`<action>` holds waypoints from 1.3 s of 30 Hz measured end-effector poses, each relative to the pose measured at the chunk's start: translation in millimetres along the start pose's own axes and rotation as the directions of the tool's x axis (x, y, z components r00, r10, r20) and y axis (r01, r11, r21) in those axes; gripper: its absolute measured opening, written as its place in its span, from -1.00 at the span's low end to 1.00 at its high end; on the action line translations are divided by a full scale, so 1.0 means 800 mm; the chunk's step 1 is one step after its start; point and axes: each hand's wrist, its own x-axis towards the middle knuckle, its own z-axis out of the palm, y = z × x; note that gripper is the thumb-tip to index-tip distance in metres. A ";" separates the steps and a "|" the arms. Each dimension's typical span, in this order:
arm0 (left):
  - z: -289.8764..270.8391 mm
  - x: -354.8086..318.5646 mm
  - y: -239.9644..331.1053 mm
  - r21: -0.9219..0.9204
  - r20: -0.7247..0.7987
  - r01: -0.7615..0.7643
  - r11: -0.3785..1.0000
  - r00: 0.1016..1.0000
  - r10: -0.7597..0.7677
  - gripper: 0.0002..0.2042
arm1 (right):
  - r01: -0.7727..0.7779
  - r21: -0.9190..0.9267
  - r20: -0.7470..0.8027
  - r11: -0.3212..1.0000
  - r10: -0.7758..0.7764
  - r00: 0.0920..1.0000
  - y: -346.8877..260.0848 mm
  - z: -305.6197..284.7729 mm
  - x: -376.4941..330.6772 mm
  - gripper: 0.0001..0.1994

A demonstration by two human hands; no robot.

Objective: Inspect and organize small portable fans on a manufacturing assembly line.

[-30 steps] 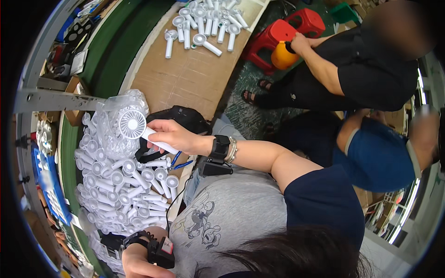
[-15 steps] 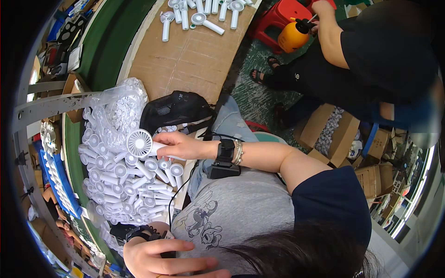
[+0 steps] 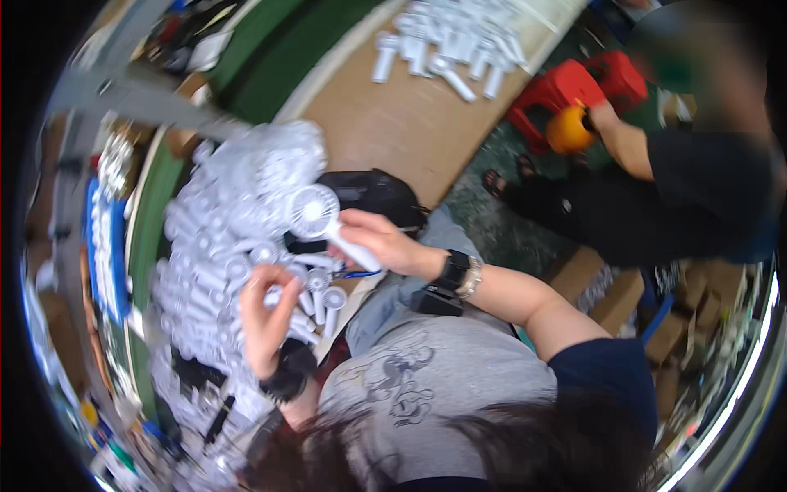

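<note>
A white handheld fan (image 3: 314, 211) is in my right hand (image 3: 385, 242), whose fingers wrap round its handle; the round grille points to the left. Below and left of it, my left hand (image 3: 266, 320) is raised over the pile of white fans (image 3: 201, 283), thumb and forefinger curled together. Motion blur hides whether anything small is pinched there. Several more fans lie between and beside my hands. A clear plastic bag (image 3: 275, 164) of small pale parts rests on the far part of the pile, next to a black mesh bag (image 3: 377, 193).
The bench has a cardboard top (image 3: 385, 135), with another group of white fans (image 3: 451, 41) at its far end. On the right stands a person in dark clothes (image 3: 623, 193) holding an orange spray bottle (image 3: 566, 131) near red stools (image 3: 570, 82). Cardboard boxes (image 3: 615, 299) sit behind my right arm.
My left hand has risen from in front of my shirt to the pile, its spread fingers now curled. The fan remains in my right hand, its handle now tilted down. The whole view has shifted.
</note>
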 end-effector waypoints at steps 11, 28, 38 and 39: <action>0.049 -0.034 -0.102 -0.142 0.046 0.215 0.966 0.977 -0.210 -0.76 | 0.044 -0.139 0.121 0.989 -0.027 0.992 0.004 0.053 0.028 -0.67; -0.012 -0.049 -0.187 -0.798 -0.373 0.025 0.602 0.763 -0.527 -0.84 | -0.005 -0.484 0.101 0.875 0.061 0.993 0.026 0.066 0.043 -0.63; -0.111 0.001 -0.285 -0.610 -0.494 0.178 0.772 0.676 -0.546 -0.77 | -0.135 -0.329 -0.219 0.935 0.063 0.974 0.008 -0.041 0.041 -0.72; -0.113 0.003 -0.296 -0.676 -0.431 0.174 0.716 0.695 -0.575 -0.77 | -0.119 -0.339 -0.263 0.933 0.028 0.964 0.003 -0.055 0.040 -0.72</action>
